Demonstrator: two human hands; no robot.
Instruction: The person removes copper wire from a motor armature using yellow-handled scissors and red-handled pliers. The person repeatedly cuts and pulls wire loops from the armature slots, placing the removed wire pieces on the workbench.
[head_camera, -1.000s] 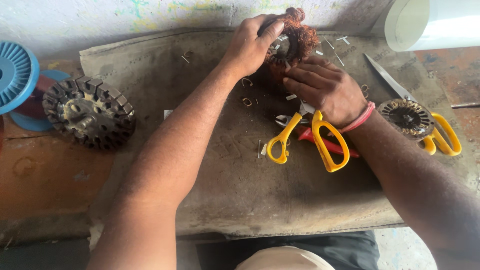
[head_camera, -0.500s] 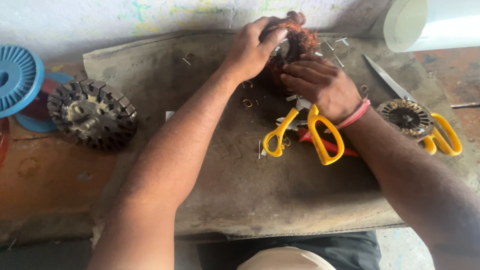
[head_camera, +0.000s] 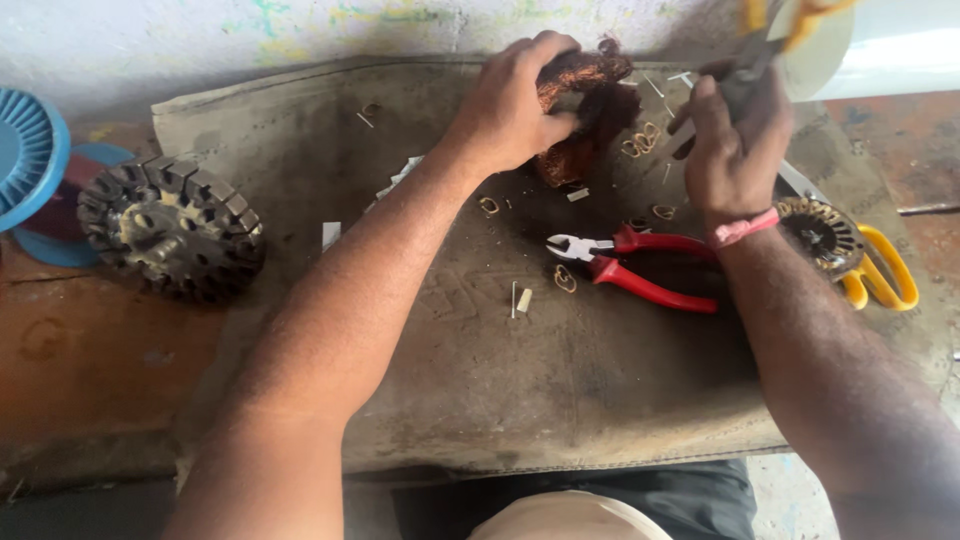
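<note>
**Left hand clamped on the copper winding, right hand up with the scissors**

So here's the bench, everything placed off the grey mat (head_camera: 480, 380) that covers most of it.

At the far edge of the mat, just about centre, sits the copper winding (head_camera: 585, 110), a tangled reddish-brown bundle of wire. The left hand (head_camera: 515, 105) is wrapped over its left side, fingers curled tight around it and thumb pressing in, so it's a firm closed grip on the bundle. The winding is resting on the mat, not lifted.

The right hand (head_camera: 735, 145) is above the mat's far right corner, just right of the winding and not touching it. It's closed around a pair of yellow-handled scissors (head_camera: 775, 35), which are raised and blurred; I can't tell if the blades are apart or together. There's a pink band at the wrist.

Lying on the mat nearer the person, below the winding, is a pair of red-handled cutters (head_camera: 635, 265), jaws pointing left, nobody touching them. Little clipped wire loops and white scraps are scattered around them.

At the mat's right edge there's a small round metal core (head_camera: 820, 230) with a second pair of yellow scissors (head_camera: 880, 270) partly under it. Off the mat's left edge sits a dark slotted stator (head_camera: 170, 225), and left of that a blue spool (head_camera: 30, 160).
</note>
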